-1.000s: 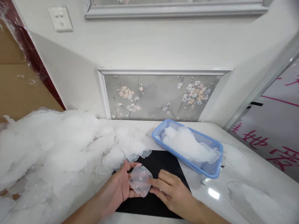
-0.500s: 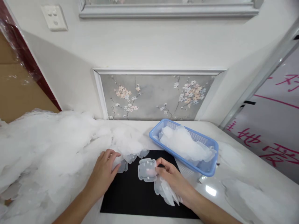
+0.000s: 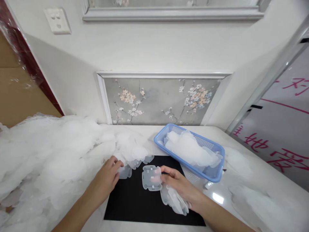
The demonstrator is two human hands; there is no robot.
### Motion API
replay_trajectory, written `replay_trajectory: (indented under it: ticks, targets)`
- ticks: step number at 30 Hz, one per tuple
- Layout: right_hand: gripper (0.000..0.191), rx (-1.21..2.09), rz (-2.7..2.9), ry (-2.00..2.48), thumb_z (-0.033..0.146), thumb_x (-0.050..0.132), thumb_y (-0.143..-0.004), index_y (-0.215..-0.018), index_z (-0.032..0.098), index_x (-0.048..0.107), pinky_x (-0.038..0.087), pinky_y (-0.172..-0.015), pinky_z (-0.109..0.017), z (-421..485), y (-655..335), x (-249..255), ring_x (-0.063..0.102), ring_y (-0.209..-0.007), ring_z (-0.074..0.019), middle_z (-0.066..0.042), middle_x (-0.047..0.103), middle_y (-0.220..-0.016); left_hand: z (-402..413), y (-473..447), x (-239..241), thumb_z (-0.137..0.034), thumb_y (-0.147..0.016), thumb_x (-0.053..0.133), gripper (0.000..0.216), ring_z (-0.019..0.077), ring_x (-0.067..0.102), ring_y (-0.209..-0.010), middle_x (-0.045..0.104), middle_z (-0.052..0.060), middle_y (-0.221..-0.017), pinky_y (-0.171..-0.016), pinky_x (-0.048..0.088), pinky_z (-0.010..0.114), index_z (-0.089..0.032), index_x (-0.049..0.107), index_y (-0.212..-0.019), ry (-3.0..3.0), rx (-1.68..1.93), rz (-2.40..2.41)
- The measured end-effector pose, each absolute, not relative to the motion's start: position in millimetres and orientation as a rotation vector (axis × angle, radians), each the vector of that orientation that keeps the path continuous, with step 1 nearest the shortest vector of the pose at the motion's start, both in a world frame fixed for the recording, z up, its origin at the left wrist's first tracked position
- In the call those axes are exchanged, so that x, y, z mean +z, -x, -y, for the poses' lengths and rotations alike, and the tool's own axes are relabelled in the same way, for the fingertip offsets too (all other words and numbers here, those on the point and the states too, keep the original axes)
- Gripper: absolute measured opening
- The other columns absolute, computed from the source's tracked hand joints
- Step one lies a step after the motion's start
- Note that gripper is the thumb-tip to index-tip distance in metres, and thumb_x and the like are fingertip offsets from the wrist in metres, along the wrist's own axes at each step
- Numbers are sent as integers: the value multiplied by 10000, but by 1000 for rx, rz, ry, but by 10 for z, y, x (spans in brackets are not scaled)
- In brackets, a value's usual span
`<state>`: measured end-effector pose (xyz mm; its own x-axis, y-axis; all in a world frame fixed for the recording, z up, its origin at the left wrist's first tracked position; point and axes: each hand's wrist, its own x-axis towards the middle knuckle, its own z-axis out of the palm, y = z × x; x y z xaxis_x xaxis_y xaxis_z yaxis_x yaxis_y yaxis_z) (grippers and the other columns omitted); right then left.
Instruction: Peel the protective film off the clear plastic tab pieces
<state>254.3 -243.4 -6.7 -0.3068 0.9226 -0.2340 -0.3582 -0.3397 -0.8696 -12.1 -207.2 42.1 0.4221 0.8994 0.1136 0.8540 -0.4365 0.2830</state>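
Observation:
My right hand (image 3: 180,183) is closed, with a translucent square plastic piece (image 3: 151,183) pinched between thumb and fingertips above the black mat (image 3: 135,206). Several similar pieces (image 3: 175,201) are bunched beneath that hand, fanned out and overlapping. My left hand (image 3: 111,174) has bent fingers, its thumb apart from the forefinger. It is at the left edge of another translucent piece (image 3: 125,172), which lies at the mat's upper left corner; whether the fingers touch it I cannot tell.
A large heap of white translucent pieces (image 3: 60,154) covers the left of the table. A blue basket (image 3: 219,172) with more pieces stands at the right. Behind is a wall with a floral panel (image 3: 156,100); a whiteboard (image 3: 277,129) with pink writing is at the far right.
My left hand has drawn back slightly left and down from the piece at the mat's corner. The square piece in my right hand has turned a little.

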Motion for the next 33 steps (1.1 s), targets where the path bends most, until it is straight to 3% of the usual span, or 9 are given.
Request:
replay_trajectory:
  ticks: [4,10,16,23,28,30,33]
  targets:
    - [376,1783,925,968,463,809,-623,-784,171,635,292,-489,-213,2432,-2548,-78,449,-506,-81,29,593,-613,2111,82,466,-267,-894,361,253,192,587,-768,595,44,-960,-681,472,323,-236,593,-990,-2325,501,-1610]
    - [376,1785,921,941,464,812,-627,-791,170,645,315,-503,-215,2438,-2547,-81,479,-533,-89,19,615,-650,2192,-38,556,-388,-834,553,182,231,581,-897,648,36,-944,-787,447,314,-254,644,-916,-1923,877,-1614]
    - [374,1796,928,960,457,803,-641,-826,173,645,293,-484,-213,2427,-2553,-134,470,-500,-88,23,606,-643,2271,-161,486,-508,-802,588,342,143,486,-652,561,-6,-814,-639,396,259,-233,627,-1001,-1463,862,-1428]
    - [380,1775,916,964,454,830,-604,-761,162,643,289,-471,-203,2420,-2538,-122,437,-472,-68,36,591,-593,2281,-220,403,-453,-742,681,320,153,558,-801,581,13,-946,-708,439,266,-215,602,-941,-1104,809,-1244]
    - [394,1763,864,958,450,856,-557,-697,159,629,278,-448,-199,2430,-2536,-111,421,-446,-65,40,579,-568,2259,-191,368,-421,-786,669,284,150,583,-815,629,17,-906,-746,448,261,-210,611,-966,-1059,764,-1173]
    - [400,1770,841,904,443,867,-546,-639,156,605,319,-459,-210,2433,-2541,-130,470,-466,-79,6,633,-655,2263,-191,357,-417,-788,671,283,154,588,-798,638,21,-874,-738,455,269,-202,613,-962,-1051,755,-1176]
    - [402,1790,826,796,455,855,-582,-611,152,592,416,-522,-259,2426,-2549,-179,585,-566,-126,-96,701,-998,2280,-200,356,-419,-788,672,277,145,582,-736,642,14,-839,-686,461,266,-205,610,-953,-1035,739,-1194]
